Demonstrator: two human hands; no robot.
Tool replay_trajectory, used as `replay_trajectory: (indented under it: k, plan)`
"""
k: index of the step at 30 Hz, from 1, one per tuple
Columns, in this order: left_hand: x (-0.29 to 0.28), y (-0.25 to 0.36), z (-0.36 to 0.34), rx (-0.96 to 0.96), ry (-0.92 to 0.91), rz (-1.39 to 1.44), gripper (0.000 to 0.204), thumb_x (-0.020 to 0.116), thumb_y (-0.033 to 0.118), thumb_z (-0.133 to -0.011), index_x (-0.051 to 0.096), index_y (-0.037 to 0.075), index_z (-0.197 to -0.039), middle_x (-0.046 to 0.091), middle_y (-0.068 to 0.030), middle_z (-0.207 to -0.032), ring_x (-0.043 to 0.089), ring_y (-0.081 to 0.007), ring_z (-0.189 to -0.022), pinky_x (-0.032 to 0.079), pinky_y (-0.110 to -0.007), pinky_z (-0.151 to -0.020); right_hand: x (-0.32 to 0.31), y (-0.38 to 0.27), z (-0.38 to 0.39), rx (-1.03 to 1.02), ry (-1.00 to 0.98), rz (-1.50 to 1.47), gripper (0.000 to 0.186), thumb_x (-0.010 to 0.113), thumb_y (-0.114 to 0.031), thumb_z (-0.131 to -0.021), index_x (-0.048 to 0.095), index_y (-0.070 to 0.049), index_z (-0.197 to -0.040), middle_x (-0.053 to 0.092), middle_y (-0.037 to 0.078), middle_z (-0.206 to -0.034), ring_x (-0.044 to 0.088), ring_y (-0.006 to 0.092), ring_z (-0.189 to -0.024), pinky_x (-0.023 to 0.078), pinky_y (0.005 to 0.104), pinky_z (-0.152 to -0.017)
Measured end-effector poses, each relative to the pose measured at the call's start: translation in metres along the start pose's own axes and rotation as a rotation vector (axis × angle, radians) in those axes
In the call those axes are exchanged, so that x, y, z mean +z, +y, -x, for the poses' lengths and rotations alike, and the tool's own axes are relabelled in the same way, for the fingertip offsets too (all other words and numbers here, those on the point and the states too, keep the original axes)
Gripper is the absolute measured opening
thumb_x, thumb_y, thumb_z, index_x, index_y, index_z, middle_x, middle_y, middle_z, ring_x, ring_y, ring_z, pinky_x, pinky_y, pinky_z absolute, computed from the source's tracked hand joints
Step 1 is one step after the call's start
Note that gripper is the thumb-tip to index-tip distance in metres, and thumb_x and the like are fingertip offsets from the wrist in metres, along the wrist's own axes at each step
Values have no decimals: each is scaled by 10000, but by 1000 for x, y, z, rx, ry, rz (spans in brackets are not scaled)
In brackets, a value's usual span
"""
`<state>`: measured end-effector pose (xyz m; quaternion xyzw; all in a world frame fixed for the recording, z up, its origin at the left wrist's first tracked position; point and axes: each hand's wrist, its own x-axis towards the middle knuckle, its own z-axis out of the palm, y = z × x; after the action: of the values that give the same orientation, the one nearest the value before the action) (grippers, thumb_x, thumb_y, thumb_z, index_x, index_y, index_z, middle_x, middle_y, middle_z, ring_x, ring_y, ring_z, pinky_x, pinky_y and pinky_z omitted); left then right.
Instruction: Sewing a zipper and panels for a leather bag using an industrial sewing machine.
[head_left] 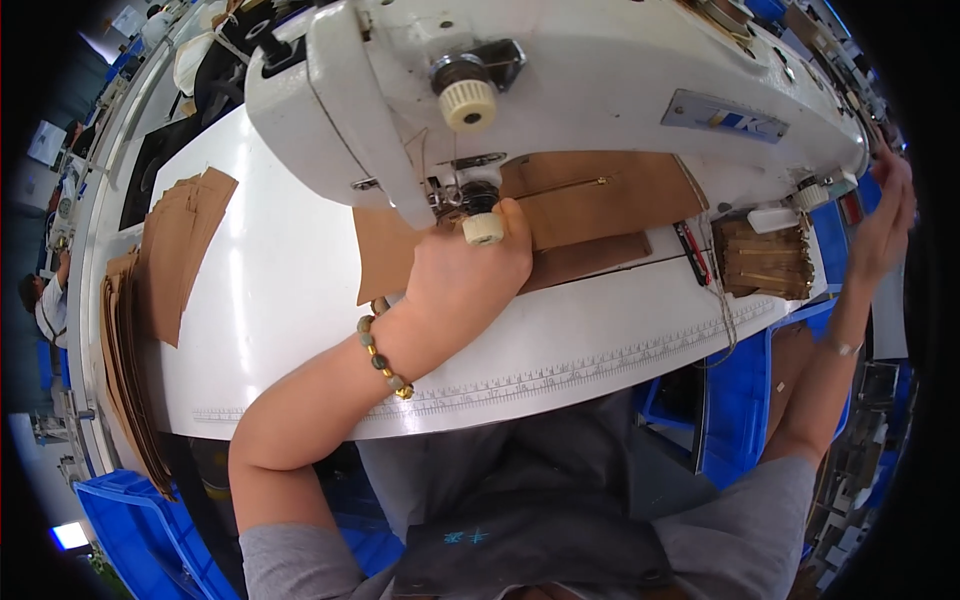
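My left hand (468,268), wearing a bead bracelet (378,350) at the wrist, is at the needle area of a white sewing machine (590,90). Its fingers are curled in beside the cream knob (484,228), which partly covers them; what they pinch is hidden. Under the hand and needle lies a brown leather-like panel (385,255). Another brown panel with a zipper (610,200) extends to the right beneath the machine arm. My right hand (888,215) is raised at the machine's right end, its fingers stretched upward against the dark edge there.
Brown panels (185,245) are stacked at the table's left edge. On the right are a red-and-black tool (690,252) and a bundle of zippered brown pieces (765,258). A ruler scale (520,388) follows the front edge. Blue bins (150,530) stand below on both sides.
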<state>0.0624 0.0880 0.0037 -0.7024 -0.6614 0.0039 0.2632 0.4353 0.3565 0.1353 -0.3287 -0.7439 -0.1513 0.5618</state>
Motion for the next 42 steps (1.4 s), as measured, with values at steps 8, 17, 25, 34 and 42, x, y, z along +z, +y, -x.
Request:
replay_trajectory:
  k: [8, 17, 25, 34, 42]
  plan:
    - [-60, -6, 11, -51, 132, 317, 477, 678, 77, -795, 686, 17, -1269, 779, -73, -1020, 713, -187, -650, 571, -311, -544, 53, -243, 99, -744, -965, -817, 339, 709, -239, -947, 724, 8, -1179, 741, 149, -1204, 709, 346, -1135, 567, 451, -1004]
    - [-32, -17, 46, 60, 169, 477, 447, 655, 51, -845, 690, -8, -1287, 715, -168, -1322, 719, -293, -1179, 608, -376, -939, 75, -168, 110, -576, -1247, -167, 258, 665, -166, -953, 724, -18, -1157, 736, 156, -1165, 691, 357, -1100, 556, 429, -946]
    - [-17, -25, 73, -37, -33, 252, 476, 633, 83, -885, 658, -42, -1344, 682, -185, -1390, 681, -367, -1258, 595, -393, -971, 38, -152, 56, -233, -1181, -53, 142, 705, -129, -878, 720, -1, -936, 687, 214, -875, 663, 426, -832, 519, 467, -739]
    - [-46, -73, 27, -188, -371, 651, 240, 633, 55, -929, 761, -19, -1118, 766, -187, -1052, 744, -324, -1012, 600, -399, -844, 58, -250, 72, -357, -1044, -612, 369, 790, -215, -863, 669, -20, -1152, 671, 184, -1108, 642, 420, -1018, 521, 483, -858]
    - [-41, -86, 19, -136, -448, 770, 227, 645, 62, -927, 775, 16, -1107, 749, -187, -971, 717, -360, -901, 577, -443, -787, 112, -271, 105, -226, -1293, -648, 327, 680, -199, -981, 649, -15, -1250, 660, 206, -1138, 658, 415, -1022, 519, 497, -870]
